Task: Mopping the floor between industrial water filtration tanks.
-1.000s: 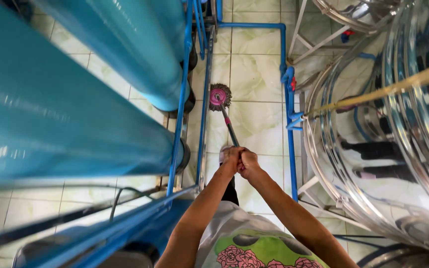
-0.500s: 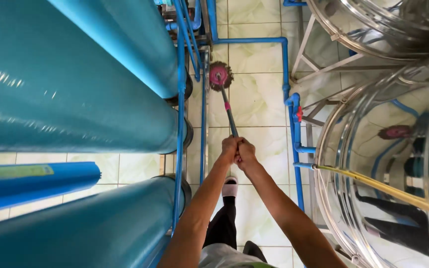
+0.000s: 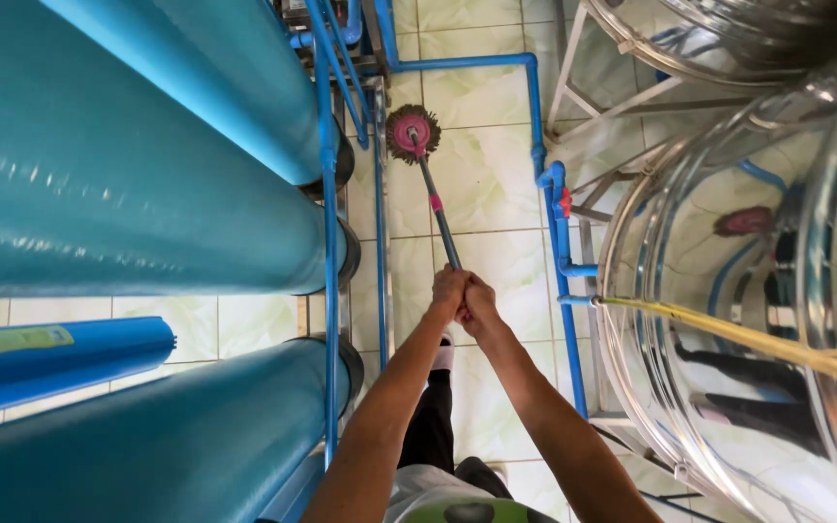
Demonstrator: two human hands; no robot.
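Down between the big teal tanks (image 3: 128, 184) and the shiny steel tank (image 3: 758, 291), I stand in a narrow aisle of pale tiled floor (image 3: 481, 194) with a mop in front of me. My left hand (image 3: 446, 291) and my right hand (image 3: 480, 302) are both clenched around the top end of the mop handle (image 3: 436, 215), pressed together, one just beside the other. The handle is slim and dark with a pink band partway down, and it slopes away from me to the mop head (image 3: 412, 133), a round pink disc with a dark fringe, which lies on the tiles just beside the blue pipes (image 3: 329, 223) at the foot of the teal tanks.

To do this stroke well, I judge that both hands should stay tight and close together so the long handle does not twist, with the head kept flat on the tiles so the whole fringe bears on the floor. The aisle is tight: blue pipework (image 3: 546, 184) with a red valve handle stands near on the right, so strokes should run straight along the aisle, not sideways into the pipes. My white sock (image 3: 444, 356) is on the floor below my hands, well apart from the head.
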